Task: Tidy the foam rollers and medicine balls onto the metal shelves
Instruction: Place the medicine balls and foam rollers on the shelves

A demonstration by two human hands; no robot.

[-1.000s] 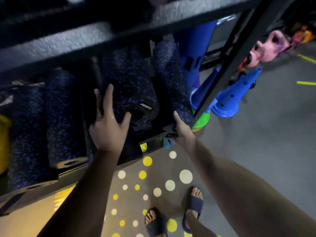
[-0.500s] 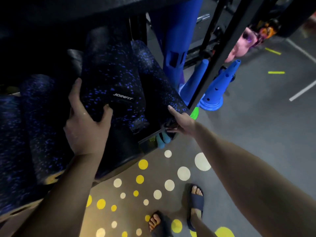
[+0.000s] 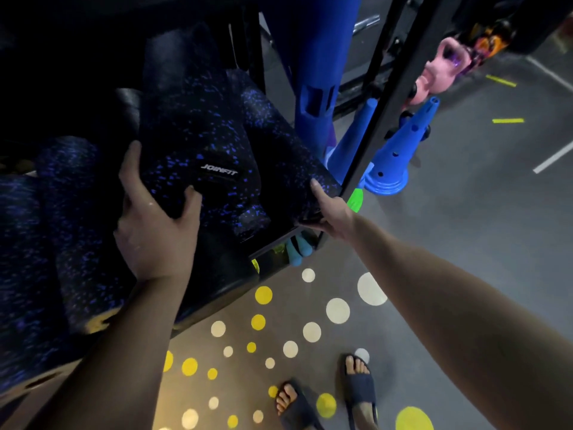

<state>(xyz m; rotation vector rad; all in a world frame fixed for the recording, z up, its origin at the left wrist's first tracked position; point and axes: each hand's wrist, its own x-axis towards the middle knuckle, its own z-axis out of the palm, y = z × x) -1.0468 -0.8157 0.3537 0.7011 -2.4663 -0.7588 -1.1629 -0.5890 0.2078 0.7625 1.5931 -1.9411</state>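
Several black foam rollers flecked with blue lie side by side on a dark metal shelf (image 3: pixel 273 248). My left hand (image 3: pixel 155 225) grips the near end of the middle roller (image 3: pixel 201 144), the one with a white JOINFIT label, thumb on its right side and fingers on its left. My right hand (image 3: pixel 328 212) holds the shelf's front right corner, with the thumb lying along the end of the rightmost roller (image 3: pixel 279 159). More rollers (image 3: pixel 62 212) lie to the left in deep shadow. No medicine ball shows.
A black shelf upright (image 3: pixel 387 103) rises just right of the rollers. Blue cones (image 3: pixel 393 159) and a blue padded post (image 3: pixel 319 72) stand behind it, pink kettlebells (image 3: pixel 440 76) farther back. My sandalled feet (image 3: pixel 359 386) stand on grey floor with yellow and white dots.
My left hand went from lying flat on the roller to gripping its end, and the labelled roller has shifted a little. My view moved closer under the upper shelf. My right hand stayed at the corner.
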